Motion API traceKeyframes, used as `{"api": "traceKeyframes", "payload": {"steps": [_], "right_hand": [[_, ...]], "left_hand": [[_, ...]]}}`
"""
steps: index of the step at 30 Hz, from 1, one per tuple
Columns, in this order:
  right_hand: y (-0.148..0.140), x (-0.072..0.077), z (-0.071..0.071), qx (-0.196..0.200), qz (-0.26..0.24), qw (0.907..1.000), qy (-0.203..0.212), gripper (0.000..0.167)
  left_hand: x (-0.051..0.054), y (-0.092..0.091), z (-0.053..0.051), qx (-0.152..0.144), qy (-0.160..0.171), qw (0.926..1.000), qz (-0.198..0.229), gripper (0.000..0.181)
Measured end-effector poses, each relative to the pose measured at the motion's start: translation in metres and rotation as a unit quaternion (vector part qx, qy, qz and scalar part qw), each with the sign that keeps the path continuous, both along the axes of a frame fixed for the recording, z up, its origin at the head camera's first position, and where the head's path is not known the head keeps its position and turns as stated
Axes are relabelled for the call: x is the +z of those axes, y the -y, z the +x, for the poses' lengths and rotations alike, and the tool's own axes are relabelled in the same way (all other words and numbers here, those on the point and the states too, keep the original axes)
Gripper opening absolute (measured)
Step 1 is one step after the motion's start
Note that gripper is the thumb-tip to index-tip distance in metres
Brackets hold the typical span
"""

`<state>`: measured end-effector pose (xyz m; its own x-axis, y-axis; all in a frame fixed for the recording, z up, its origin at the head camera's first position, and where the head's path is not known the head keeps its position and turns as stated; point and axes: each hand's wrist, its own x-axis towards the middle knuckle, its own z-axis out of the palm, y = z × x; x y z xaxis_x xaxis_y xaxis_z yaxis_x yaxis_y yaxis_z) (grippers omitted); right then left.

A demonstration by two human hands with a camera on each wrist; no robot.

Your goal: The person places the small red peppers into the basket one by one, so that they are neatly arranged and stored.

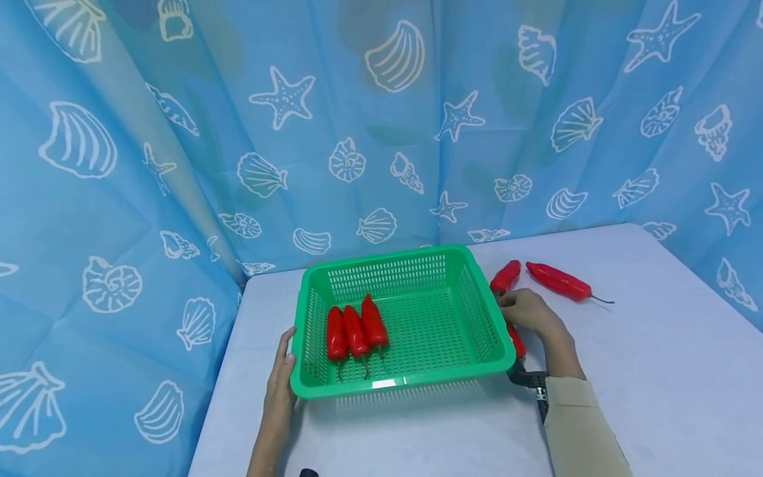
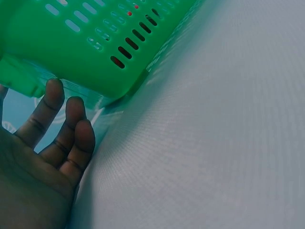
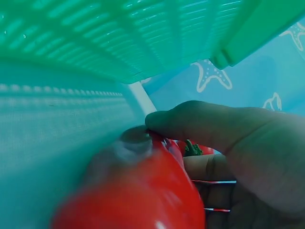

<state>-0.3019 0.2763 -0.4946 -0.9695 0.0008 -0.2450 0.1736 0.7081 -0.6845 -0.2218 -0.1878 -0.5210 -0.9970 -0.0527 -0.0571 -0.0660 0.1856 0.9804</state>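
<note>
A green plastic basket stands on the table, with three red chili peppers lying side by side in its left half. My left hand is at the basket's left side, its fingers loosely bent and touching the rim; the left wrist view shows the fingertips near the basket wall. Just outside the right wall, my right hand pinches the end of a red chili pepper between thumb and fingers. Part of that pepper is hidden by the hand and the rim.
Another red pepper lies beyond my right hand, against the basket's right side. Further right rests one more red pepper with a long stem. A blue curtain with white shell prints hangs behind the white table.
</note>
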Motion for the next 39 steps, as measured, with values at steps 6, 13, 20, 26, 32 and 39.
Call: {"api": "traceKeyframes", "payload": {"steps": [6, 13, 20, 26, 32, 39], "right_hand": [[-0.002, -0.001, 0.0, -0.006, -0.004, 1.0, -0.003, 0.047], [-0.009, 0.001, 0.003, -0.013, -0.014, 0.9997, 0.013, 0.064], [-0.01, 0.009, 0.007, -0.01, -0.01, 0.9999, 0.007, 0.064], [-0.006, 0.02, 0.011, -0.015, -0.013, 0.9997, -0.01, 0.068], [-0.009, 0.028, 0.017, -0.02, -0.014, 0.9992, -0.033, 0.069], [-0.009, 0.034, 0.02, -0.025, -0.015, 0.9987, -0.043, 0.067]], "left_hand": [[-0.001, 0.0, -0.001, -0.002, 0.0, 1.0, 0.01, 0.062], [0.001, 0.001, 0.0, -0.004, 0.01, 0.9999, 0.005, 0.064], [0.001, 0.002, 0.0, 0.0, 0.022, 0.9998, 0.006, 0.065], [0.001, 0.002, 0.0, 0.0, 0.024, 0.9997, 0.009, 0.068], [0.002, 0.0, 0.0, -0.001, 0.015, 0.9999, 0.006, 0.067], [0.002, -0.001, 0.001, -0.006, 0.01, 0.9999, 0.005, 0.064]]}}
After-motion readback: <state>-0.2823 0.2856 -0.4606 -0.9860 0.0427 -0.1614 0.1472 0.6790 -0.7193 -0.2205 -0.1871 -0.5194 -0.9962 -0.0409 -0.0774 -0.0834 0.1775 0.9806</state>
